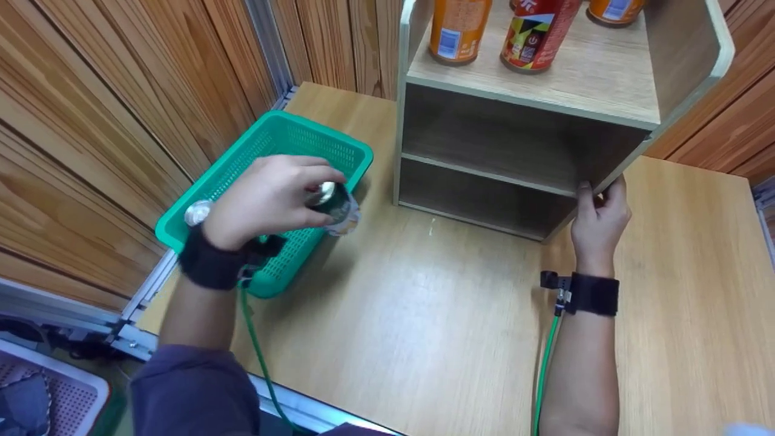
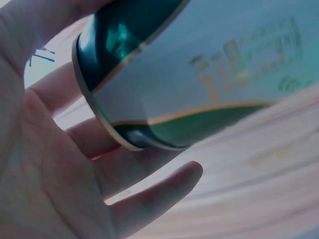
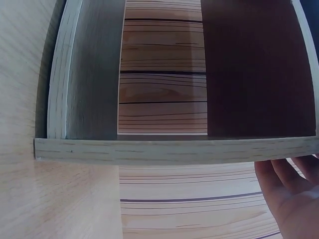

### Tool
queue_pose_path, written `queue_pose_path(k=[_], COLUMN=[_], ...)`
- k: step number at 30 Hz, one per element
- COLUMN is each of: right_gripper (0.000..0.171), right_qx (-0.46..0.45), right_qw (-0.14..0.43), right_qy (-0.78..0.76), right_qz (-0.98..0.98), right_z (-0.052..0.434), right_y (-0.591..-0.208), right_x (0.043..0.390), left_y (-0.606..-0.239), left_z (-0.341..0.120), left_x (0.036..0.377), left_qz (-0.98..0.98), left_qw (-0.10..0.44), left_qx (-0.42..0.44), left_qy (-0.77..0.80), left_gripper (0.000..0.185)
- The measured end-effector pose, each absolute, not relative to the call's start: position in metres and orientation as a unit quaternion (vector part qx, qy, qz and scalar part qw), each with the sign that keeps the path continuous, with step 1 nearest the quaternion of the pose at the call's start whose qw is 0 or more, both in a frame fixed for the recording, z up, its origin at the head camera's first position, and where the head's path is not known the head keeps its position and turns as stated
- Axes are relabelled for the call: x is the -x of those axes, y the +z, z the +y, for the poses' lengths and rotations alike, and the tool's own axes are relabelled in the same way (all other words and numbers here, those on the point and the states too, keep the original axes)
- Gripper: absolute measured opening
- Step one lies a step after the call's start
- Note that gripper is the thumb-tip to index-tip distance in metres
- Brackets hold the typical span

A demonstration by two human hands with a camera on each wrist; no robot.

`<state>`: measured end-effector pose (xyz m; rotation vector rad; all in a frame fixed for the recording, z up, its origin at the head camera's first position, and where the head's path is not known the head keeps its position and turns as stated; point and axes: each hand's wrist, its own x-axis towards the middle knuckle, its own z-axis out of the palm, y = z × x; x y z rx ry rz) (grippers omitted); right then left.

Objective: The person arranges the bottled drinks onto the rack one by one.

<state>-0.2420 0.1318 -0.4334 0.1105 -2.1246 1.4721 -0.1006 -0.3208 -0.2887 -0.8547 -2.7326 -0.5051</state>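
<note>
My left hand (image 1: 266, 197) grips a green-and-white drink can (image 1: 344, 217) by one end, thumb and fingers around it. The can is tilted over the right rim of a green plastic basket (image 1: 260, 286). Up close in the left wrist view, the can (image 2: 164, 84) shows a metal rim near my palm and faint orange print. On the other side, my right hand (image 1: 602, 221) holds the right side panel of a small wooden shelf (image 1: 605, 91), thumb at the panel's front edge. In the right wrist view, fingers (image 3: 271, 181) touch the panel's outer side.
On the shelf's top board stand an orange can (image 1: 460, 36), a red can (image 1: 536, 36) and another orange can (image 1: 616, 9). A silver-ended can (image 1: 198, 212) lies in the basket's left end. Wooden walls (image 1: 91, 91) enclose the table (image 1: 412, 315). Green cables (image 1: 260, 351) trail from both wrists.
</note>
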Motion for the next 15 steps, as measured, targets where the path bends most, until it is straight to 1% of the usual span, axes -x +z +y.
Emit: queue_pose_path(k=[6,11,15], right_gripper=[0.041,0.041,0.041], right_qx=[-0.039,-0.041,-0.045], right_qw=[0.27,0.28,0.286], right_qy=[0.552,0.552,0.552], right_qz=[-0.788,-0.784,-0.782], right_z=[0.128,0.128,0.129], right_y=[-0.431,-0.431,-0.432], right_x=[0.241,0.24,0.24], left_y=[-0.291,-0.293,-0.298], left_z=[-0.281,-0.25,-0.229], left_x=[0.117,0.125,0.127], left_qz=[-0.923,-0.911,-0.907], left_qw=[0.117,0.085,0.055], left_qx=[0.336,0.377,0.394], left_qy=[-0.147,-0.145,-0.139], left_gripper=[0.039,0.042,0.043])
